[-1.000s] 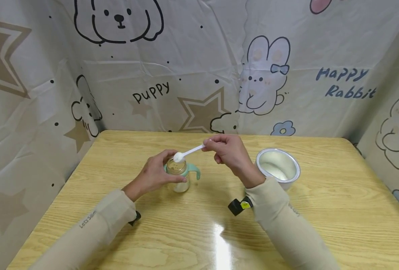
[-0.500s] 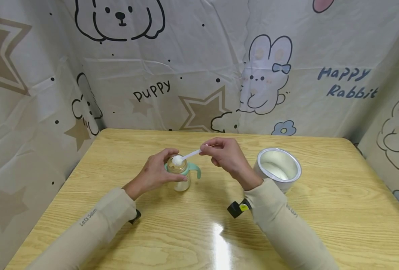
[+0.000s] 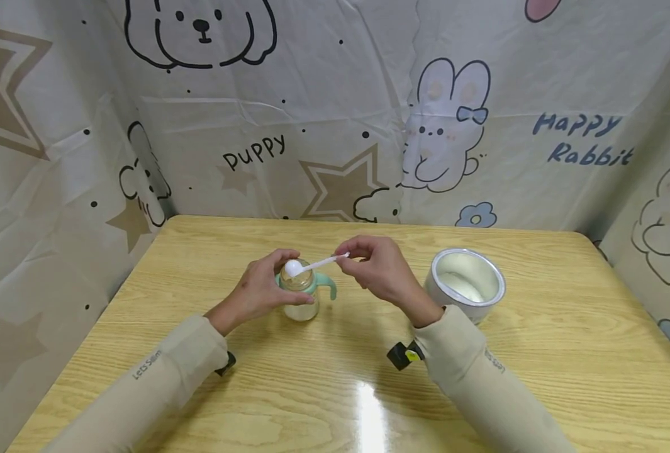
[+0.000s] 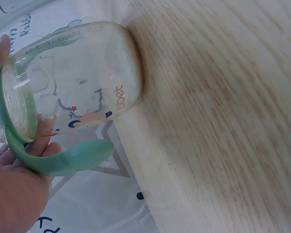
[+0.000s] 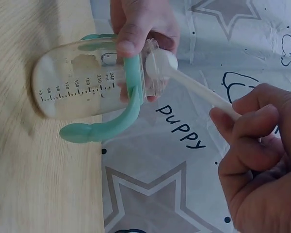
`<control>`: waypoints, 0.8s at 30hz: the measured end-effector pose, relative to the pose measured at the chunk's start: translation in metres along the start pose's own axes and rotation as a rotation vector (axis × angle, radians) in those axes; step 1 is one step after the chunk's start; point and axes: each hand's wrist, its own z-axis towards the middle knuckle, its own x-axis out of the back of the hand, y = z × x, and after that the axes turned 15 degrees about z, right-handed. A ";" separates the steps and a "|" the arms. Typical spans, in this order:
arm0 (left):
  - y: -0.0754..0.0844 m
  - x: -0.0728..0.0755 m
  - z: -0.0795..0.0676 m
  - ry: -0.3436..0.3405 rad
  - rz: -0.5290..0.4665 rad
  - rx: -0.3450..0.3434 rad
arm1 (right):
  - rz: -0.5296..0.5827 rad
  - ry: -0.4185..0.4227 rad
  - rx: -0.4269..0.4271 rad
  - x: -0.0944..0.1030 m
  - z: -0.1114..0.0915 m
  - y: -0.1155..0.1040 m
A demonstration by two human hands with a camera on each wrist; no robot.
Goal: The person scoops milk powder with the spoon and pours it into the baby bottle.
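A clear baby bottle [image 3: 301, 311] with green handles stands upright on the table, its mouth uncovered. My left hand [image 3: 262, 286] grips it round the neck, thumb towards the near side. Pinched by the handle in my right hand [image 3: 377, 267] is a white scoop [image 3: 294, 268], whose bowl is tipped over at the bottle's mouth. In the right wrist view the scoop's bowl [image 5: 161, 63] sits against the bottle's rim. Some pale powder shows low in the bottle [image 5: 82, 80]. In the left wrist view a green handle [image 4: 87, 155] curves out beside the clear wall.
A silver-rimmed white tin [image 3: 438, 292] with white powder inside stands right of my right hand, close to that wrist. The wooden table [image 3: 312, 396] ends at a printed cloth [image 3: 335, 126] at the back and sides.
The scoop, heaped with white powder earlier, has come down to the bottle's mouth and turned over, its rounded underside now up. My right hand lowered slightly; the left hand keeps its hold.
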 end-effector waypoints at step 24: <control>0.008 0.015 0.006 -0.014 0.014 -0.082 | 0.152 0.050 -0.083 0.019 0.000 -0.010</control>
